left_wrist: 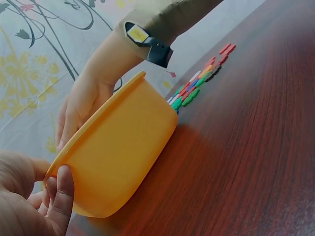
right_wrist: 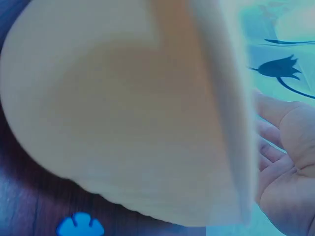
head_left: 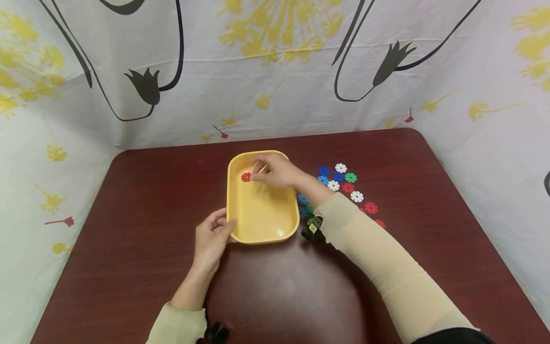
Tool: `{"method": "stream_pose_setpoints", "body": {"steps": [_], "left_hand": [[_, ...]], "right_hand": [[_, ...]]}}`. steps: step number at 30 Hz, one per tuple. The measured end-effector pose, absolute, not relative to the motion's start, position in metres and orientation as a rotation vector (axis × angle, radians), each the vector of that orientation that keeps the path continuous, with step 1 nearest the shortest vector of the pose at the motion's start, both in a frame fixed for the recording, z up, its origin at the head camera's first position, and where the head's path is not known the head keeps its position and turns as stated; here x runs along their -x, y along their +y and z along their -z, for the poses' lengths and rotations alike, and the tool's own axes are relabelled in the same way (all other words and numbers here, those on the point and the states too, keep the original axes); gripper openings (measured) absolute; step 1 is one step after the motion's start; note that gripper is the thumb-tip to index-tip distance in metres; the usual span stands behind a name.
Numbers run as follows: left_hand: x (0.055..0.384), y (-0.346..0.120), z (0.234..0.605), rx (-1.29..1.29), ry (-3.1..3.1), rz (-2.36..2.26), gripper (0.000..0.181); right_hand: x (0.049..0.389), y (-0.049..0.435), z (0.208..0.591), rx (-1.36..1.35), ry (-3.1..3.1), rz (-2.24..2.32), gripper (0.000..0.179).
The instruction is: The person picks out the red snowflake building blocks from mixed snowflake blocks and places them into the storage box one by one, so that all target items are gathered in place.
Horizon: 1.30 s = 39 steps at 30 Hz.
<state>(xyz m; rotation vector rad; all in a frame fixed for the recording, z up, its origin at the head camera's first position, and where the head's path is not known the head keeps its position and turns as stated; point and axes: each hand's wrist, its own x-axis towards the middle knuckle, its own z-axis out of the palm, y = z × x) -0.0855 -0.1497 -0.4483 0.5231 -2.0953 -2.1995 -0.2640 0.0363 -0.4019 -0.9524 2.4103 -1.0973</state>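
A yellow plastic tray (head_left: 263, 222) sits over the middle of the table. My left hand (head_left: 210, 239) grips its near left rim, thumb on the inside; the left wrist view shows this hand (left_wrist: 34, 196) at the rim too. My right hand (head_left: 275, 169) reaches into the far part of the tray. A red notched disc (head_left: 246, 177) is at that hand's fingertips, apparently pinched by its edge. In the left wrist view the tray's wall (left_wrist: 113, 152) hides the right fingertips. The right wrist view is mostly filled by a pale blurred surface, with my left hand (right_wrist: 288, 167) beyond it.
Right of the tray, several notched discs lie on the dark red wooden table (head_left: 150, 229), among them a white disc (head_left: 356, 196), a green disc (head_left: 350, 177) and a red disc (head_left: 371, 208). Some are partly hidden by the right arm. A patterned cloth (head_left: 275, 105) hangs behind.
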Motion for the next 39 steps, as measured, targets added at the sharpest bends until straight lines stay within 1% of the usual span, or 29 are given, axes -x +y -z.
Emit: {"method": "stream_pose_setpoints", "body": {"steps": [15,20,28,39], "left_hand": [[0.083,-0.152,0.451,-0.521,-2.117,2.192,0.039],[0.083,-0.151,0.451,-0.523,-2.116,2.191,0.037],[0.083,-0.148,0.45,-0.522,-2.123,2.19,0.038],[0.083,-0.148,0.449,-0.52,-2.125,2.182,0.037]], "right_hand": [[0.25,0.071,0.404,0.869,2.48,1.287,0.046],[0.244,0.085,0.403,0.81,2.512,1.305,0.042],[0.238,0.105,0.402,0.808,2.581,1.322,0.042],[0.23,0.13,0.405,0.744,2.608,1.361,0.037]]}}
